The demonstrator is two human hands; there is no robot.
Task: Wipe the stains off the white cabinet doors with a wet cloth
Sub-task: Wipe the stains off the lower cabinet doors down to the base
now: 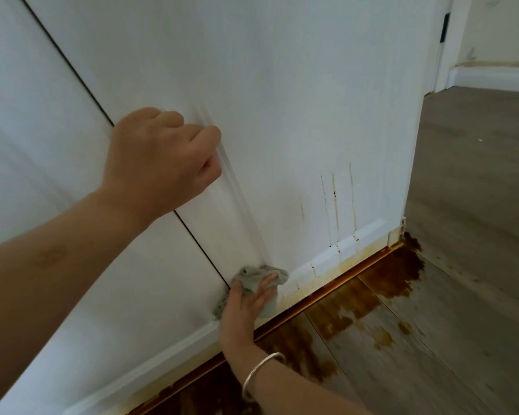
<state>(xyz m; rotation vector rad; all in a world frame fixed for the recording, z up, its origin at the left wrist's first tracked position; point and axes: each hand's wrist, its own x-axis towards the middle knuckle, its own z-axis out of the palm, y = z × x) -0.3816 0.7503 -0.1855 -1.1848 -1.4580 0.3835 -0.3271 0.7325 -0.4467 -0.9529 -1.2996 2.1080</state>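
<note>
Our right hand [246,307] presses the cloth [261,277], fingers spread, low on the door [282,115], left of the brown streaks [336,205]. Our left hand [159,157], curled on nothing, leans there, likely to steady us.

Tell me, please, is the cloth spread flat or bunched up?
Bunched up: the cloth lies crumpled in folds under the right hand, pressed against the door.

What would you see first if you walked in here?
The big brown puddle on the floor, right below the white door. Next, thin brown drips run down that door above it, and the right hand presses a grey cloth low on it.
</note>
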